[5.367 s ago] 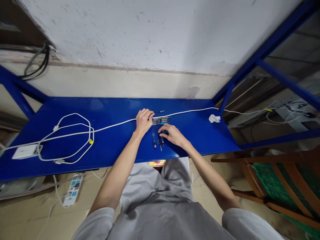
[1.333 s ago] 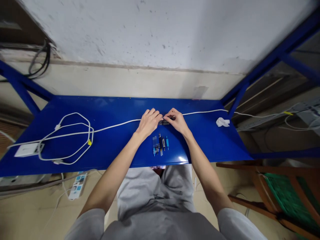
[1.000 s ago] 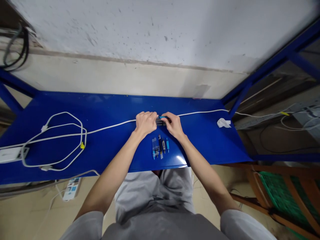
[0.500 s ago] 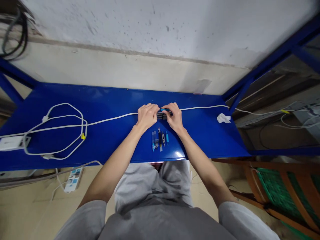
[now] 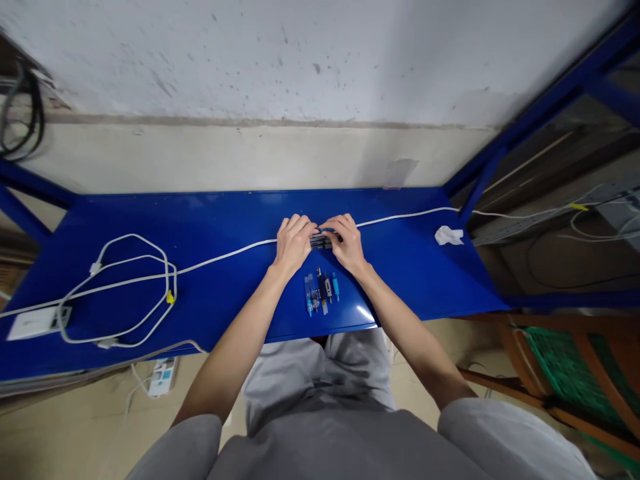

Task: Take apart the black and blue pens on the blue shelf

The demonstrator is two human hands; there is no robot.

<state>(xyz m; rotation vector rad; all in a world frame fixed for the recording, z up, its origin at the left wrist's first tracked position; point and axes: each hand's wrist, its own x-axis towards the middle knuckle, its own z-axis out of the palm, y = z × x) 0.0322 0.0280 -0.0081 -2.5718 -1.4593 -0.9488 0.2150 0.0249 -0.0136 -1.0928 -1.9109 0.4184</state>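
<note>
My left hand (image 5: 294, 241) and my right hand (image 5: 347, 241) face each other over the blue tabletop, fingers bent inward. Between their fingertips is a slim pen (image 5: 327, 230) with a blue part; my right hand pinches it, and the left fingertips close around its other end. Just beneath, partly covered by the hands, lie several dark pens (image 5: 321, 242) side by side. Closer to me is a row of pen parts: clear tubes with blue ends (image 5: 309, 297), a dark slim piece (image 5: 321, 283), a grey clip piece (image 5: 328, 287) and a blue grip (image 5: 335, 287).
A white cable (image 5: 225, 259) crosses the blue table (image 5: 410, 267) behind the hands and loops at the left, beside a white box (image 5: 37, 323). Crumpled tissue (image 5: 449, 235) lies at the right. A wall stands behind; a wooden chair (image 5: 525, 373) is at lower right.
The view has tilted and shifted slightly, so the table appears lower. Both hands stay together at the pen, whose blue part now shows less brightly between the fingers. The row of parts looks unchanged.
</note>
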